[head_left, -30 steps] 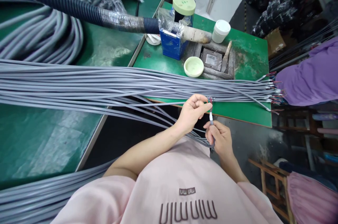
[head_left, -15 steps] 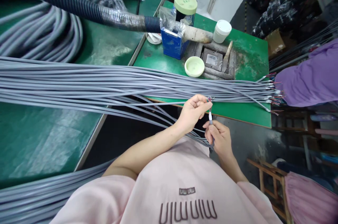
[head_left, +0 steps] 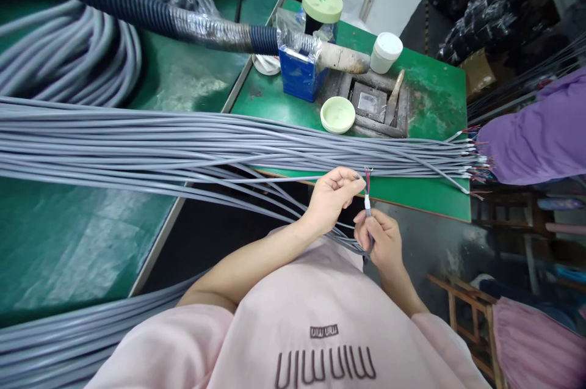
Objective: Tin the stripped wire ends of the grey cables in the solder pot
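Your right hand (head_left: 383, 236) curls around a gray cable (head_left: 368, 212); your left hand (head_left: 333, 198) pinches its wires (head_left: 368, 181) (some are red).

Green table (head_left: 437, 99) with brownish stains. Plain grey cables (head_left: 220, 135) stripe its near side, from left edge to red-and-white ends (head_left: 469, 160) at the right edge. At the near edge, one held grey cable (head_left: 368, 212) shows a white collar (head_left: 367, 201), then red and dark wires (head_left: 368, 184). Blue box (head_left: 297, 76) by the left edge; white tub (head_left: 386, 54) and pale green lid (head_left: 323, 1) toward the far edge. Beyond the right edge, a purple garment (head_left: 538, 129); below the near edge, a pale pink shirt (head_left: 329, 291) with dark lettering (head_left: 325, 364).
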